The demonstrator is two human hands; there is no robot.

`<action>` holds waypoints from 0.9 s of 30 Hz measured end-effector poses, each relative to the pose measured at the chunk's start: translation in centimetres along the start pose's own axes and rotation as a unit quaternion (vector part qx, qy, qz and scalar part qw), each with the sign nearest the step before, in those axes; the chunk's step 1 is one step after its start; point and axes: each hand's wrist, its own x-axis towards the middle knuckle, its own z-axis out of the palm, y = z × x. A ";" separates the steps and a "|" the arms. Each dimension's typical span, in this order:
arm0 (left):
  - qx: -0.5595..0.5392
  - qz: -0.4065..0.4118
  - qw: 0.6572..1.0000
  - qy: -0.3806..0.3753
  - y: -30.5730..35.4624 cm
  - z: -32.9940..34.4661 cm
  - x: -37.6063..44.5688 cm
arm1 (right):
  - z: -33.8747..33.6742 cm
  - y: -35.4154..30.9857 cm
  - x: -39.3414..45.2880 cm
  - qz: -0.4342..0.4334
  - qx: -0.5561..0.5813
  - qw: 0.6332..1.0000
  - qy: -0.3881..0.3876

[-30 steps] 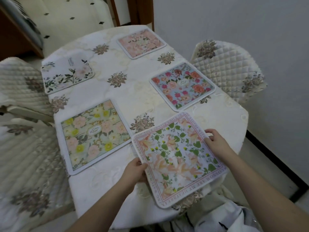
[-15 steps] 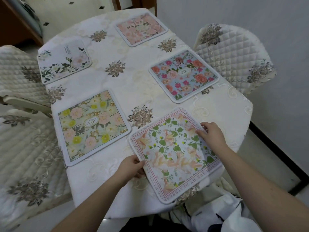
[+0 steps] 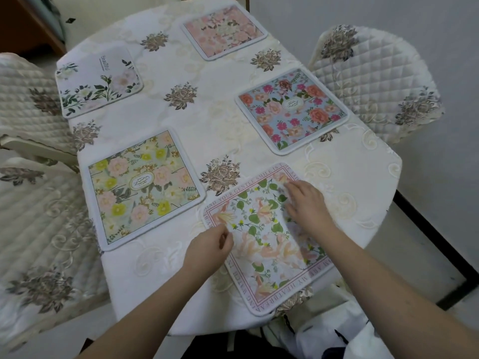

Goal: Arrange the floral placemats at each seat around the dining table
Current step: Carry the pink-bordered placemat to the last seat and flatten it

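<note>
1. Taking the embroidered rose (image 3: 220, 176) stitched in the cloth near the middle of the counter (image 3: 363, 161) as landmark: far to its left and beyond it lies the white placemat (image 3: 99, 81), flat by the left edge.
2. Just left of the rose lies the yellow-flowered placemat (image 3: 143, 186), flat and squared to its seat.
3. Below the rose, the left hand (image 3: 208, 248) rests at the near-left edge of the green-leaf placemat (image 3: 264, 237), fingers loosely curled; whether it pinches the edge I cannot tell.
4. This mat sits below and right of the rose, skewed, its near corner hanging past the counter's edge.
5. The right hand (image 3: 305, 203) lies open and flat on the mat's upper right part, pressing it down.
6. Right of and beyond the rose lie the blue placemat (image 3: 293, 110) and, farther off, the pink placemat (image 3: 224, 31).
7. The step in hand looks like the last mat's settling. Next, I judge, it wants turning square and sliding inward off the overhang.
</note>
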 end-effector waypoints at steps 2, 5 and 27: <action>0.007 0.054 0.998 0.027 0.9 0.3 1.3 | 0.8 -2.2 0.8 -0.021 0.016 1.000 -0.011; -0.016 0.083 0.995 0.058 1.7 1.3 3.5 | 2.1 -5.3 2.0 -0.041 0.054 0.998 -0.008; 0.143 0.155 0.976 0.050 -2.9 5.6 7.5 | 6.1 -5.3 3.6 -0.067 -0.084 0.991 -0.080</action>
